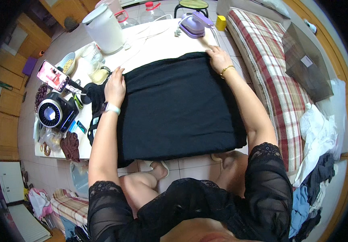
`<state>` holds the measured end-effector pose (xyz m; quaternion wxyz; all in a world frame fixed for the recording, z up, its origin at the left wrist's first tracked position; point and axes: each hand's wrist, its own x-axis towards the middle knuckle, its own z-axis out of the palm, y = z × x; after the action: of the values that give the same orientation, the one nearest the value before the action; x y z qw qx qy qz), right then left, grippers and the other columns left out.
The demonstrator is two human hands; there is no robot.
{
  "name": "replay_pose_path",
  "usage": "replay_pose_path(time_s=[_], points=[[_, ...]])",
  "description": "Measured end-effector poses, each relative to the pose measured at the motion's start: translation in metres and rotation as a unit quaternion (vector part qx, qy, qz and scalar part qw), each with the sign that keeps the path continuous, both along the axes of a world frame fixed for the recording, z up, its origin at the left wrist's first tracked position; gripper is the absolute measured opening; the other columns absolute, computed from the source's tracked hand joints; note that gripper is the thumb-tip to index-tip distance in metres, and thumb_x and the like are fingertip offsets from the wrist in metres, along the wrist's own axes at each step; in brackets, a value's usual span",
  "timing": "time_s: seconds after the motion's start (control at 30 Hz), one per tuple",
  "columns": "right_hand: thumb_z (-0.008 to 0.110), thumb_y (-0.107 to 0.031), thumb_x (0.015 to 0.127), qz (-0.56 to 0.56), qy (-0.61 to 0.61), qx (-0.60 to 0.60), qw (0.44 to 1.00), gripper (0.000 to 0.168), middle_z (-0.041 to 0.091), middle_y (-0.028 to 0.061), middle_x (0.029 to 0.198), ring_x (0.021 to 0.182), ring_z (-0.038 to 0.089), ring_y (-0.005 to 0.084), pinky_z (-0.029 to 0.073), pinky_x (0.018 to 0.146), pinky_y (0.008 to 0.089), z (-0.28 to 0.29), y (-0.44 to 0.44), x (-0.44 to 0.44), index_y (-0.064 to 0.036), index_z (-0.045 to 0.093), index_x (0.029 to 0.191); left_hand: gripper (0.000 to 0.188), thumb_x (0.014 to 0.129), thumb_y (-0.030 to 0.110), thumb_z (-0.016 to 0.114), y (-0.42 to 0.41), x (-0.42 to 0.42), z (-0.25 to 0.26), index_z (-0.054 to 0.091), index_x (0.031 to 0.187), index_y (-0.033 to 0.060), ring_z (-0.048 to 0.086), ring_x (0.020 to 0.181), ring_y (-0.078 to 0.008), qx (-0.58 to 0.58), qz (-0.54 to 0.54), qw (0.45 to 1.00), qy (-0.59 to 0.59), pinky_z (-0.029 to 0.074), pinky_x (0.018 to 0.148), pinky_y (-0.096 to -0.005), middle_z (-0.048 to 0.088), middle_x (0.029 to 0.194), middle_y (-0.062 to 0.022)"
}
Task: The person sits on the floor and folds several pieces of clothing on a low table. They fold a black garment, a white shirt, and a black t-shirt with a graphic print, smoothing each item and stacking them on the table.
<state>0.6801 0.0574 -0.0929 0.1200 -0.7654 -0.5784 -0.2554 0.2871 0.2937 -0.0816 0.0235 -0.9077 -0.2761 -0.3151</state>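
A black cloth garment (pixel 177 106) lies spread over the front of a white table (pixel 153 42), its near edge hanging past the tabletop. On its far left edge rests my left hand (pixel 115 86), palm down with the fingers together. My right hand (pixel 219 60) lies flat at the far right corner of the cloth, index finger reaching beyond it onto the table. Neither hand is seen to grip anything. Beyond my right hand stands a small purple garment iron (pixel 193 25) with a white cord and plug (pixel 177 32).
Crowding the table's left are a white pitcher (pixel 104 30), a glass jug (pixel 92 54), a bowl (pixel 67 63), a phone on a holder (pixel 53 75), a black fan-like device (pixel 56 112) and brown cloth (pixel 70 146). A plaid-covered sofa (pixel 270 75) borders the right.
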Motion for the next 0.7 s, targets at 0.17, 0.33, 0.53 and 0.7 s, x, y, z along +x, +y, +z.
replay_pose_path(time_s=[0.17,0.33,0.53,0.7], points=[[0.050,-0.011,0.092,-0.131,0.164,-0.056,0.976,0.025,0.070,0.0172,0.108,0.102,0.068,0.0340,0.053,0.089,0.0445,-0.003,-0.001,0.032,-0.008,0.072,0.104,0.026,0.092,0.014,0.059,0.031,-0.004,0.001,0.065,0.117,0.0099,0.066,0.101,-0.0357,-0.082,0.078,0.985,0.131,0.054,0.086,-0.0444,0.065,0.116,-0.0157],[0.063,-0.015,0.093,-0.007,0.520,0.079,0.851,0.021,0.075,0.0093,0.098,0.086,0.071,0.0196,0.055,0.078,0.0328,-0.003,-0.036,0.102,-0.007,0.075,0.109,0.015,0.092,0.015,0.059,0.051,-0.007,-0.009,0.068,0.100,0.0060,0.066,0.095,-0.0375,-0.115,0.083,0.987,0.072,0.052,0.083,-0.0464,0.067,0.099,-0.0202],[0.061,-0.006,0.096,-0.032,0.778,0.232,0.583,0.028,0.073,0.0072,0.099,0.083,0.069,0.0140,0.057,0.070,0.0267,0.041,-0.051,0.090,-0.003,0.065,0.124,0.017,0.101,0.012,0.049,0.061,0.007,-0.004,0.055,0.107,-0.0032,0.071,0.061,-0.0231,-0.276,0.120,0.942,-0.147,0.054,0.060,-0.0348,0.068,0.070,-0.0135],[0.055,0.006,0.094,-0.056,0.748,0.389,0.535,0.027,0.071,0.0180,0.113,0.096,0.071,0.0210,0.058,0.079,0.0303,0.013,-0.024,0.109,0.004,0.065,0.119,0.019,0.100,0.010,0.048,0.083,0.025,-0.024,0.054,0.110,-0.0045,0.073,0.077,-0.0284,-0.288,0.106,0.922,-0.235,0.056,0.069,-0.0376,0.070,0.088,-0.0224]])
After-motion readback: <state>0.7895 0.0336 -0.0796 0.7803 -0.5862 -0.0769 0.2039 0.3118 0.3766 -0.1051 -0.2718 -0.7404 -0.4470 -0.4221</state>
